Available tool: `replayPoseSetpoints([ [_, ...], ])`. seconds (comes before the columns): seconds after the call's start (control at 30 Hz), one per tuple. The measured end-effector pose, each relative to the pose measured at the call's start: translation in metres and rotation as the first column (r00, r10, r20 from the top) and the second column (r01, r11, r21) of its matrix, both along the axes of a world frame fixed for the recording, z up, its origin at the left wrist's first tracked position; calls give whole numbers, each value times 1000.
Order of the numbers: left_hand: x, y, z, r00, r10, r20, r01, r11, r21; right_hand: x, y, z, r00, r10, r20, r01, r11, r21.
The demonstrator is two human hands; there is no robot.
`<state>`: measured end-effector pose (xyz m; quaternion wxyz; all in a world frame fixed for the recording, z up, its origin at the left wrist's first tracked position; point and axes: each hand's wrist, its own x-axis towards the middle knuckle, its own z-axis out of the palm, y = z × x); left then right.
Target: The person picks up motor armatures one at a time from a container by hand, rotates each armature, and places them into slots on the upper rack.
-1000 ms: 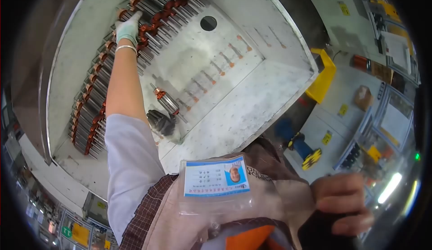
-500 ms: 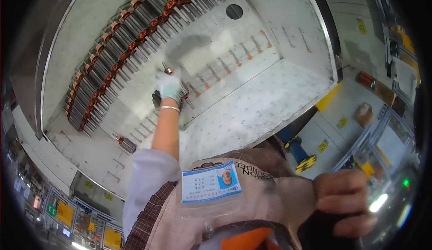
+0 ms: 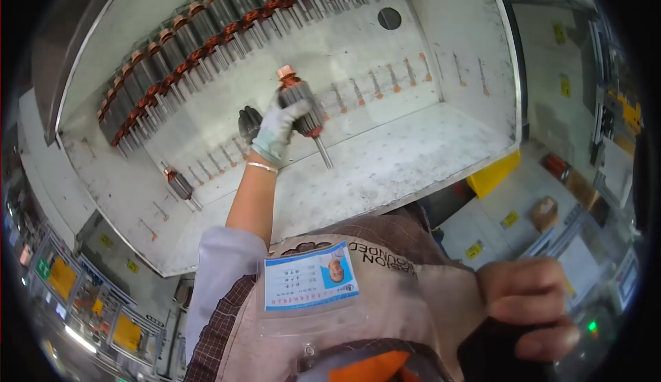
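Observation:
My left hand (image 3: 277, 129), in a pale work glove, grips a motor armature (image 3: 303, 107) around its ridged steel core. The armature's copper commutator points up and its bare shaft slants down to the right. It is held above the floor of a white metal box (image 3: 413, 134). Beside my wrist is a dark ridged thing (image 3: 249, 122) that I cannot identify. At the lower right, close to the camera, my bare right hand (image 3: 527, 303) has its fingers curled beside something black; what it holds, if anything, is hidden.
Two long rows of armatures (image 3: 206, 34) stand along the back of the box. One separate armature (image 3: 180, 184) lies at the left. Rust-marked slots (image 3: 375, 85) line the floor, and a round hole (image 3: 390, 18) is at the upper right. A yellow piece (image 3: 494, 174) juts below the box's right corner.
The armature in my left hand has come up nearer the camera and turned, with more of its core showing. The view has shifted slightly. My right hand stays curled in nearly the same place.

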<state>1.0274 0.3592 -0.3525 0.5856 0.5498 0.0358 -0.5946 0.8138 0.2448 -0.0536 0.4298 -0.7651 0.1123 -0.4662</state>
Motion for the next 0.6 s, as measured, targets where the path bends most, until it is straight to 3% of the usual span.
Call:
replayPoseSetpoints([
  [0.07,-7,-7,56,994,-89,-63,79,985,-151,8,11,7,991,-132,28,132,991,-4],
  [0.1,-11,-11,83,987,-134,-87,107,959,-261,6,12,10,989,-141,49,142,990,-15],
  [0.2,-26,-14,137,977,-170,-127,112,921,-373,-10,11,17,990,-72,123,81,994,-75],
  [0.4,-63,-7,188,966,-185,-183,84,887,-454,-39,19,35,978,0,207,36,985,-168],
  [0.6,-108,1,231,833,-159,-530,-97,901,-423,-70,25,47,961,140,238,-82,967,-240],
])
